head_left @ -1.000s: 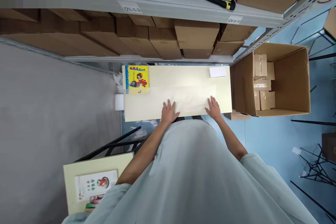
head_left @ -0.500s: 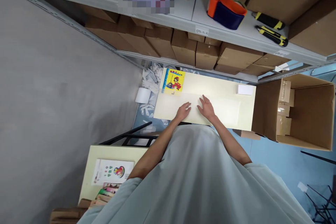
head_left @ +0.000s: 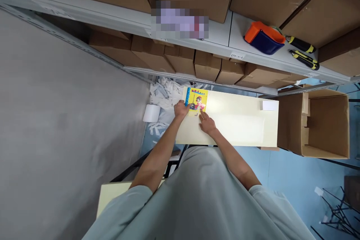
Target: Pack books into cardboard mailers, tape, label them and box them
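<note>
A thin yellow booklet (head_left: 199,97) with a cartoon figure and a blue left edge lies at the left end of the cream table (head_left: 233,101). My left hand (head_left: 181,110) is closed on its lower left edge, the thumb lying over the cover. At the booklet's lower right, my right hand (head_left: 207,123) has its fingers stretched out, the tips touching or just over the edge. A paler rectangle (head_left: 244,127) covers part of the tabletop to the right; whether it is a sheet or glare, I cannot tell.
A small white block (head_left: 269,105) sits at the table's right end, beside an open cardboard box (head_left: 327,120). Left of the table are a white roll (head_left: 152,113) and paper scraps (head_left: 165,92). Above, a shelf (head_left: 219,47) holds cartons, an orange-and-blue tape dispenser (head_left: 264,38) and two utility knives (head_left: 305,59).
Both hands have moved left and forward from the bare tabletop to the yellow booklet. My left hand has taken hold of its edge. The camera view has shifted.
</note>
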Motion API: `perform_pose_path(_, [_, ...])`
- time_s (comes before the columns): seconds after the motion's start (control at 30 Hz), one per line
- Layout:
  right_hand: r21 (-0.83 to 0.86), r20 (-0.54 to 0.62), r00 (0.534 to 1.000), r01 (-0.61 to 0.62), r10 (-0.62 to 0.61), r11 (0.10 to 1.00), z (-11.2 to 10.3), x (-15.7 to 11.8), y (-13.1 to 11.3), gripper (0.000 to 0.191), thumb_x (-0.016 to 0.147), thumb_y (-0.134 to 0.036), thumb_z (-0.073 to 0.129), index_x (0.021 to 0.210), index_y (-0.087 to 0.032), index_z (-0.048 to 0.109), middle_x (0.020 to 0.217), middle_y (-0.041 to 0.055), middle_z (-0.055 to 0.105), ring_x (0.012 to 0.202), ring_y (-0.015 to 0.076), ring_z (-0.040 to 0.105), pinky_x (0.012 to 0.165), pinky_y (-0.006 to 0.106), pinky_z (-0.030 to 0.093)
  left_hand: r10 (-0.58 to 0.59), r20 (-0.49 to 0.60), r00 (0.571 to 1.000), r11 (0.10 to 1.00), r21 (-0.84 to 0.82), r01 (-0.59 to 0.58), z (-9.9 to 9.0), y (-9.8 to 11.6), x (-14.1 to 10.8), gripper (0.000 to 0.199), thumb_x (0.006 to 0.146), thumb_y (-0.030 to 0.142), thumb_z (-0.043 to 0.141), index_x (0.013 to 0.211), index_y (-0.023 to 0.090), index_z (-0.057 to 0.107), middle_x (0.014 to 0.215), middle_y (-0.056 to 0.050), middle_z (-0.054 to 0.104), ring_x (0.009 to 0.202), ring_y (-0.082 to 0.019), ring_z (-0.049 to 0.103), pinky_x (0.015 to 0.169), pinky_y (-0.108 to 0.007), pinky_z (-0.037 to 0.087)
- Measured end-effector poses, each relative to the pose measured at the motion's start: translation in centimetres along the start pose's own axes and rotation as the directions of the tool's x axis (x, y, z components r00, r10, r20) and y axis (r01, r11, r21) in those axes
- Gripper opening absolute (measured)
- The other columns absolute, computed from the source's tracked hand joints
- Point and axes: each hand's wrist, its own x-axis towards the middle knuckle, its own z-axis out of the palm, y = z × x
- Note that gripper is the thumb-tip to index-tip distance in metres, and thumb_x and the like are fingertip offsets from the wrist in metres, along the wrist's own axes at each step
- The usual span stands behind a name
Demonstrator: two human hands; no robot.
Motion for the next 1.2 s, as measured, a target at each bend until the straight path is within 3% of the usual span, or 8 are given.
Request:
perform_pose_path(0.2, [0.017,0.025,0.999,-0.037,0.037,0.999,0.3,-0.3,-0.2,0.068,0.102,-0.025,0.053,0.168,-0.013,0.037,0.185,0.0102,0.003,0.170,0.0268,0.015,0.120,0.046,0.051,0.016,0.099,0.995,0.997,-0.070,-0.009,-0.6,1.8,1.4,0.023,0.075,0.041,0.077,0.085,0.020,0.074,0.077,-0.009,0.079,0.091,-0.032,0.078,0.083,-0.039,0.059])
perform_pose_path(0.37, [0.055,-0.138,0.990,-0.017,0.024,0.998,1.5,-2.8,1.4,0.068,0.106,-0.029,0.052,0.170,-0.015,0.035,0.184,0.0119,0.005,0.170,0.0285,0.015,0.132,0.043,0.034,0.152,0.083,0.985,0.983,-0.120,-0.142,-1.3,5.0,-0.5,0.029,0.083,0.038,0.070,0.105,0.019,0.072,0.093,-0.006,0.080,0.093,-0.023,0.075,0.085,-0.031,0.060])
perform_pose_path(0.57, [0.096,-0.118,0.987,-0.095,0.106,0.991,5.5,-11.1,10.4,0.071,0.104,-0.032,0.061,0.169,-0.017,0.038,0.183,0.0150,0.009,0.171,0.0326,0.012,0.136,0.050,0.023,0.496,-0.092,0.863,0.861,-0.078,-0.503,-1.0,10.5,-5.7,0.023,0.092,0.034,0.066,0.111,0.021,0.067,0.108,-0.008,0.075,0.100,-0.023,0.071,0.098,-0.034,0.058])
perform_pose_path(0.7, [0.107,-0.149,0.987,-0.045,0.061,0.993,7.9,-16.5,17.7,0.069,0.105,-0.027,0.058,0.170,-0.022,0.037,0.183,0.0105,0.009,0.171,0.0268,0.011,0.137,0.049,0.018,0.549,-0.160,0.821,0.797,-0.196,-0.571,0.9,14.2,-9.8,0.032,0.094,0.045,0.071,0.115,0.021,0.064,0.108,-0.007,0.073,0.102,-0.024,0.072,0.100,-0.037,0.060])
perform_pose_path(0.9, [0.426,-0.228,0.967,-0.008,0.116,0.905,9.7,-20.0,25.4,0.054,0.110,-0.034,0.046,0.162,-0.019,0.052,0.180,0.0105,0.031,0.168,0.0218,0.027,0.134,0.042,0.030,0.335,0.157,0.929,0.814,-0.545,-0.202,10.4,16.1,-16.9,0.036,0.096,0.056,0.070,0.113,0.025,0.062,0.103,-0.005,0.078,0.100,-0.021,0.077,0.093,-0.039,0.066])
perform_pose_path(0.97, [0.699,-0.242,0.924,-0.045,0.295,0.713,9.8,-20.5,27.9,0.056,0.114,-0.041,0.031,0.158,-0.018,0.056,0.169,0.0115,0.050,0.158,0.0211,0.046,0.128,0.040,0.041,0.235,0.337,0.912,0.835,-0.551,-0.012,15.1,16.1,-19.8,0.033,0.097,0.054,0.069,0.111,0.024,0.065,0.099,-0.006,0.079,0.097,-0.022,0.079,0.092,-0.041,0.067])
perform_pose_path(1.07, [0.973,-0.115,0.865,-0.002,0.488,0.231,9.7,-21.5,31.9,0.076,0.114,-0.054,0.008,0.152,-0.016,0.061,0.149,0.0132,0.070,0.137,0.0236,0.067,0.116,0.041,0.054,0.110,0.553,0.826,0.804,-0.538,0.253,22.0,16.3,-23.6,0.031,0.094,0.049,0.076,0.107,0.022,0.068,0.095,-0.008,0.080,0.095,-0.025,0.079,0.092,-0.045,0.068])
perform_pose_path(1.2, [0.991,-0.014,0.869,0.078,0.495,-0.110,10.0,-23.3,36.6,0.073,0.103,-0.077,0.042,0.133,-0.018,0.073,0.125,0.0128,0.081,0.117,0.0308,0.077,0.099,0.043,0.064,-0.018,0.684,0.729,0.726,-0.493,0.480,29.0,17.3,-26.4,0.034,0.083,0.041,0.089,0.098,0.018,0.068,0.098,-0.011,0.080,0.096,-0.026,0.079,0.093,-0.044,0.068])
